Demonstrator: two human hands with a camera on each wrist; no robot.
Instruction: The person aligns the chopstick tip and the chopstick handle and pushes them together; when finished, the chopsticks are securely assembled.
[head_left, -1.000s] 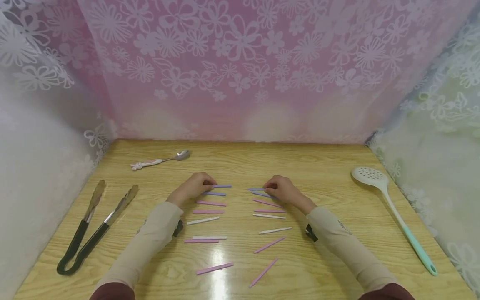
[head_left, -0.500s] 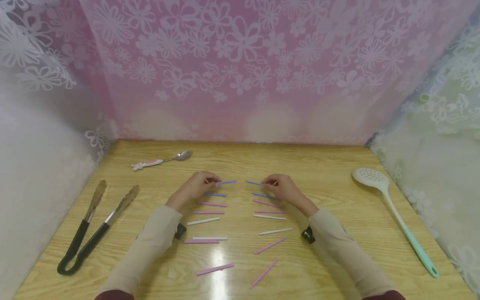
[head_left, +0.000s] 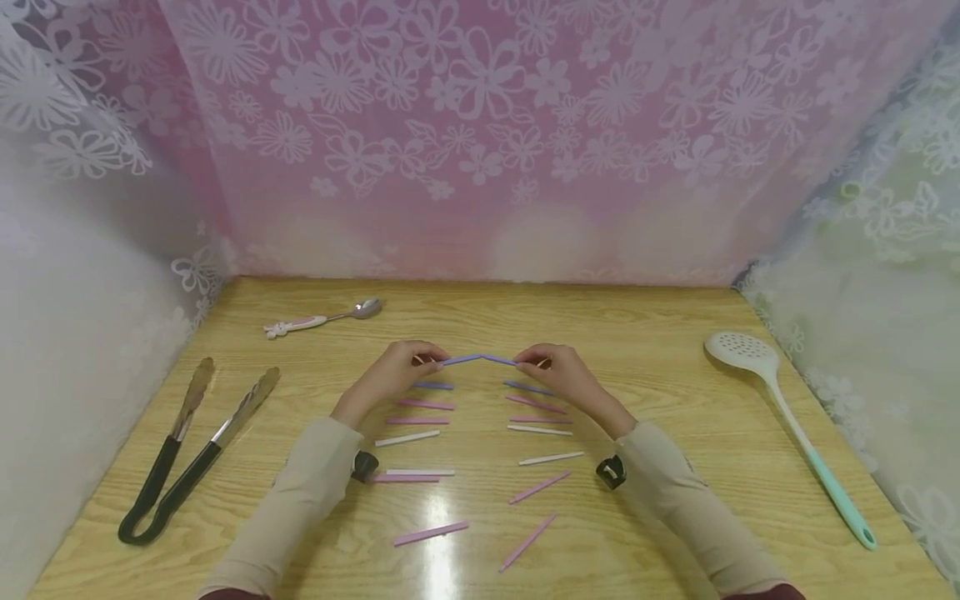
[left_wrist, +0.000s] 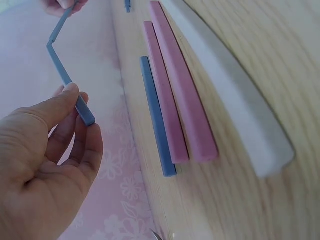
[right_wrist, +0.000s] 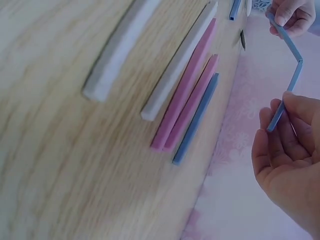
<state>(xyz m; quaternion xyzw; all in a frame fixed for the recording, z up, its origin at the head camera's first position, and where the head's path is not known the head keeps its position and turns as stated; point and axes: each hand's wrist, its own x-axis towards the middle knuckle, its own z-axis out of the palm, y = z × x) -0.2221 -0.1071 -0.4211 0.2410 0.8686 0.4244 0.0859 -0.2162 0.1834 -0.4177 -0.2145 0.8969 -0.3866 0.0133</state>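
In the head view my left hand point(head_left: 393, 371) pinches a blue stick point(head_left: 461, 360) between thumb and fingers, above the table. My right hand point(head_left: 562, 375) pinches a second blue stick point(head_left: 497, 360) likewise. Their inner ends meet in a shallow peak; in the left wrist view the left stick point(left_wrist: 59, 65) touches the other, or nearly so, at an angle. The right wrist view shows the same bend at the tip of the right stick point(right_wrist: 294, 80). Fingers hide the outer ends in the head view. Another blue stick point(head_left: 435, 386) lies below my left hand, one more point(head_left: 528, 388) below my right.
Two columns of pink and white sticks lie nearer me, including a pink stick point(head_left: 431, 533) and a white stick point(head_left: 551, 458). Black-handled tongs point(head_left: 168, 492) lie left, a spoon point(head_left: 303, 323) back left, a slotted skimmer point(head_left: 780, 400) right. A floral curtain point(head_left: 480, 167) borders the table's back.
Both hands have lifted their blue sticks off the table area and brought them inward. The gap between the inner ends has closed. The other sticks and utensils stay put.
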